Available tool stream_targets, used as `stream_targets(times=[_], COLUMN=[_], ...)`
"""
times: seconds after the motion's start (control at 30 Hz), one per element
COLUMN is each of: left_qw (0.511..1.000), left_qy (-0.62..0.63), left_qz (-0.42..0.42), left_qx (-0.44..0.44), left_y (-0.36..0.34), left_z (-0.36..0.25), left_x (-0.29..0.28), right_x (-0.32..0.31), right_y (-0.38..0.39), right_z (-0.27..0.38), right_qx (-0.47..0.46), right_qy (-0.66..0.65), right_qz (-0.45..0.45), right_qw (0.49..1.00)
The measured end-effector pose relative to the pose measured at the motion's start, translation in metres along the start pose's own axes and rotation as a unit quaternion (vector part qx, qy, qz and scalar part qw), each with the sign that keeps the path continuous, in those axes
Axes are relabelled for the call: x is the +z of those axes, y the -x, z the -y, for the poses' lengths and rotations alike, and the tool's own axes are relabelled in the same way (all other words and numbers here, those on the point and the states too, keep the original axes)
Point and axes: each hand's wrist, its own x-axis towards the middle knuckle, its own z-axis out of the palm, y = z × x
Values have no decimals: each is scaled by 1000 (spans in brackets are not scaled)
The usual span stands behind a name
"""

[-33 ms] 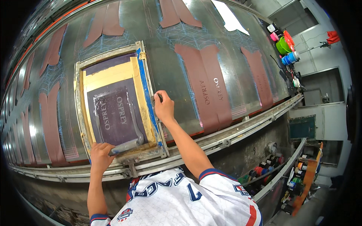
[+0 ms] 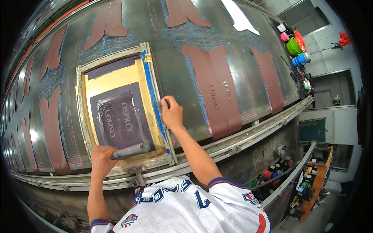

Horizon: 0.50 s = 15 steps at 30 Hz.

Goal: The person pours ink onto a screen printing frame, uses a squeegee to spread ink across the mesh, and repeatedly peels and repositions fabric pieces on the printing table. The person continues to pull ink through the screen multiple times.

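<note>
A screen-printing frame (image 2: 116, 54) lies on the long table, its dark purple mesh (image 2: 126, 138) edged with yellow and blue tape. Pale lettering and wet, shiny ink streaks show on the mesh. Across the near end of it rests a grey squeegee (image 2: 134, 150). My left hand (image 2: 102, 158) is closed around the squeegee's left end, at the frame's near left corner. At the frame's right side, my right hand (image 2: 172, 112) is closed on a small dark handle (image 2: 168, 103), most of which the fingers hide.
Maroon fabric pieces (image 2: 217, 77) lie on the table to both sides and beyond; one on the right bears lettering. A metal rail (image 2: 229, 152) runs along the near edge. Coloured tubs (image 2: 294, 47) stand at the right end, and a shelf with containers (image 2: 272, 173) is at lower right.
The view has shifted slightly, so the fabric pieces on the right appear a little farther right. Both hands keep their grips, and the squeegee stays at the near end of the mesh.
</note>
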Motion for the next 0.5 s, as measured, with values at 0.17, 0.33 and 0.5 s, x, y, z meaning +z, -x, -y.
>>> stream_targets(times=[0.17,0.33,0.5], left_qw=[998,995,996], left_qy=[-67,-87,-61], left_qz=[-6,-21,-37], left_qx=[-1,34,59], left_y=[-85,-166,-205], left_z=[62,106,129], left_x=[-21,-35,-38], right_x=[-7,23,96], right_y=[-10,-60,-97], right_z=[6,89,129], right_qx=[24,-259,-284], right_qy=[185,109,310], right_qz=[79,206,353], right_qw=[979,937,836])
